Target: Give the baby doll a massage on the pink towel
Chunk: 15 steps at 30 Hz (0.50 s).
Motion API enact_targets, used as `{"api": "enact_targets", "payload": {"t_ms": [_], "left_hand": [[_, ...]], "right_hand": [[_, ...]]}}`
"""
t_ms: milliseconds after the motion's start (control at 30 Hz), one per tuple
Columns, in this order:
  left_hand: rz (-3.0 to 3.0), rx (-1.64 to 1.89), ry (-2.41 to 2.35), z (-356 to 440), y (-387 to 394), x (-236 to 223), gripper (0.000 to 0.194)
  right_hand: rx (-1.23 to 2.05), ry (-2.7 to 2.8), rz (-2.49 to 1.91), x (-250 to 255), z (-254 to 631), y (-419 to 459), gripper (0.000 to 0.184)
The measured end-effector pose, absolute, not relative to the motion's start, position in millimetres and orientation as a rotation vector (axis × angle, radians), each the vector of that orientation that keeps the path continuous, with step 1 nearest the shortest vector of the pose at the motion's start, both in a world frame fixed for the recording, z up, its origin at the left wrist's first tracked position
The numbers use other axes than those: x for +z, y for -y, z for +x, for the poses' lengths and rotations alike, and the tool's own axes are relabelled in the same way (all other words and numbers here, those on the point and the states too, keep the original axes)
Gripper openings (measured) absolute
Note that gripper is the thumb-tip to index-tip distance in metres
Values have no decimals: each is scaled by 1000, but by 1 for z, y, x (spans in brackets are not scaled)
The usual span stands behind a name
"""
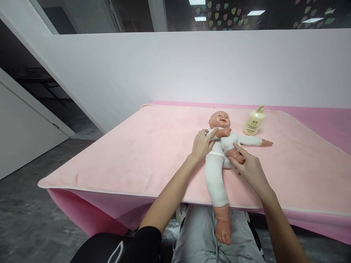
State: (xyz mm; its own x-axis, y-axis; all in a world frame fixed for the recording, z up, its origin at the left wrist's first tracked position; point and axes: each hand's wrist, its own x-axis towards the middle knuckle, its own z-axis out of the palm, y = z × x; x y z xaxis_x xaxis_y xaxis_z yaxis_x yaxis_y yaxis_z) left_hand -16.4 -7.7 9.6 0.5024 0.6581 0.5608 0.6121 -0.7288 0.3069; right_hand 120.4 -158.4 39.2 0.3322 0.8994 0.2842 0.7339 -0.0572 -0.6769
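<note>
A baby doll (215, 179) with a white cloth body lies on its back on the pink blanket, head away from me. One of its legs stretches toward me, the foot hanging past the table edge over my lap. My left hand (203, 144) is closed around the doll's left-side arm, which is bent across its chest. The other leg is folded up against the belly, its foot (236, 155) gripped between the thumb and fingers of my right hand (248, 164). Out to the right lies the doll's other arm (251, 140), straight and touched by neither hand.
A yellow pump bottle (253, 121) stands right of the doll's head. The pink blanket (131, 153) covers the table, over a darker pink cloth (326, 124). Behind rises a white wall (192, 65) with windows above. A white door (27, 128) is at the left.
</note>
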Motion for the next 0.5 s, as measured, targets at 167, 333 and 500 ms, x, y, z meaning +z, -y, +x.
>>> {"api": "enact_targets", "payload": {"t_ms": [167,333,500], "left_hand": [[2629,1059,-1146,-19,7,10,53],[2520,1052,-1266,-19,4,8,53],[2336,1155,-1282,-19,3,8,48]], "right_hand": [[383,1451,-1844,31,120,178,66],[515,1428,-1867,8,127,245,66],[389,1105,-2051,-21,124,298,75]]}}
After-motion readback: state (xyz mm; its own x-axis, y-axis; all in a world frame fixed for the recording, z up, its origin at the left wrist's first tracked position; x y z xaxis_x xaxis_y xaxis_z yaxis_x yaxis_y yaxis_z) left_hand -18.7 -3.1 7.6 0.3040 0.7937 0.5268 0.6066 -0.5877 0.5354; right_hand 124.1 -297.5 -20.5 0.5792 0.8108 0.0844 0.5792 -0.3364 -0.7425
